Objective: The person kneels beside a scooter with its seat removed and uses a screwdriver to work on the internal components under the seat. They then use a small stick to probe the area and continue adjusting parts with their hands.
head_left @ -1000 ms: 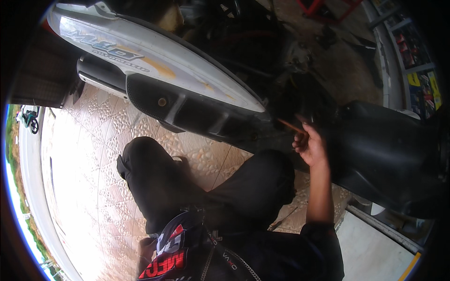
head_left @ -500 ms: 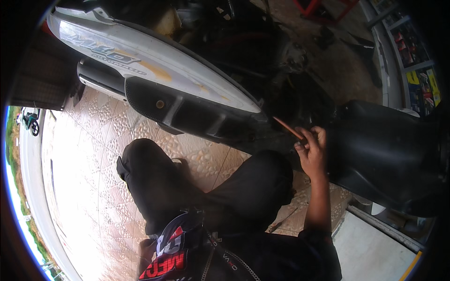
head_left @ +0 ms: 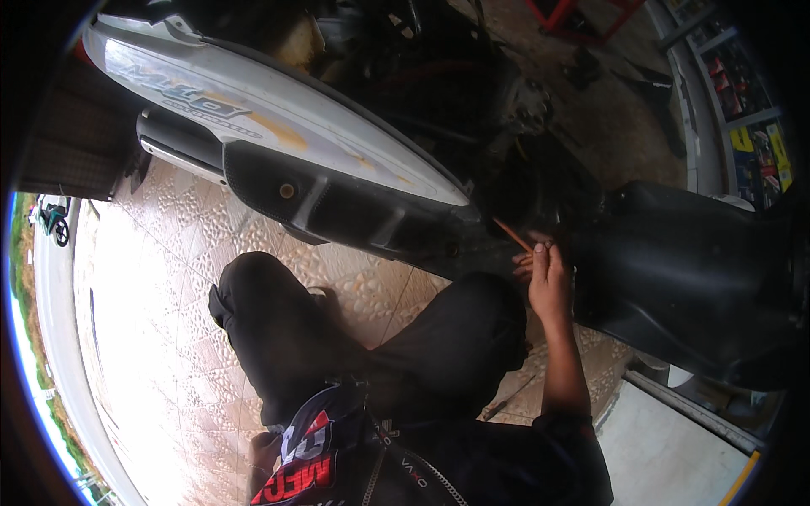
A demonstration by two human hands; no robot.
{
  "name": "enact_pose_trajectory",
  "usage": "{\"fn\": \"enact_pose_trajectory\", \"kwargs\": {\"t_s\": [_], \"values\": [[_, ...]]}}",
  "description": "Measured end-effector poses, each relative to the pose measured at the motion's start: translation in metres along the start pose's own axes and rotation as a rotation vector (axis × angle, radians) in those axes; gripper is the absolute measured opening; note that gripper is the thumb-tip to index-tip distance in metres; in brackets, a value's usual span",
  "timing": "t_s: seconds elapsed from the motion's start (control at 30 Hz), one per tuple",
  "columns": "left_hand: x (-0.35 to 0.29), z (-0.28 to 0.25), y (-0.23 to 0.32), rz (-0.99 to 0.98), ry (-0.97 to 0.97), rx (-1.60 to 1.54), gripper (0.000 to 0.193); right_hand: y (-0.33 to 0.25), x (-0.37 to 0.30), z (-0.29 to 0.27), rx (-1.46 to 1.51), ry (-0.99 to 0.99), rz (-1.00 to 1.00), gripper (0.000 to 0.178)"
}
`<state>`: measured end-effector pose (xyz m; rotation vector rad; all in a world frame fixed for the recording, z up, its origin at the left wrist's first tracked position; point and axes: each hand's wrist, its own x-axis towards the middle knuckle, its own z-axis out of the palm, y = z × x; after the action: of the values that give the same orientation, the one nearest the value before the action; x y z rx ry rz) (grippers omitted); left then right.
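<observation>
I crouch beside a scooter with a white side panel (head_left: pixel 295 126) over a black lower panel (head_left: pixel 354 211). My right hand (head_left: pixel 550 282) reaches in from the lower edge and grips a thin orange stick-like tool (head_left: pixel 512 235). The tool's tip points up and left into the dark gap between the white panel and a large black body part (head_left: pixel 700 278) on the right. A few fingers show just left of that hand, touching the black panel; I cannot tell whose hand they belong to. My left hand is out of sight. My black-trousered knees (head_left: pixel 439 337) are below the hand.
Patterned beige floor tiles (head_left: pixel 169 278) lie to my left. A raised pale step with a metal edge (head_left: pixel 683 405) sits lower right. Shelves with coloured packages (head_left: pixel 751 101) stand at top right, a red frame (head_left: pixel 582 17) at the top. A small motorbike (head_left: pixel 52 221) is parked far left.
My right hand has dropped slightly and shifted a little left along the scooter, keeping hold of the orange tool, which still points into the gap.
</observation>
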<state>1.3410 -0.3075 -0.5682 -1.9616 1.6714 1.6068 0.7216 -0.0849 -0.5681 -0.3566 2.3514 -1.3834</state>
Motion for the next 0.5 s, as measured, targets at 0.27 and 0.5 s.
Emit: {"fn": "enact_pose_trajectory", "kwargs": {"t_s": [0.27, 0.5], "values": [[0.005, -0.004, -0.012, -0.041, 0.001, 0.026, 0.016, -0.040, -0.005, -0.013, -0.095, -0.009, -0.238, 0.042], [0.017, -0.010, -0.050, -0.144, 0.011, -0.017, 0.016, -0.036, 0.012, -0.013, 0.092, 0.024, 0.022, 0.039]]}}
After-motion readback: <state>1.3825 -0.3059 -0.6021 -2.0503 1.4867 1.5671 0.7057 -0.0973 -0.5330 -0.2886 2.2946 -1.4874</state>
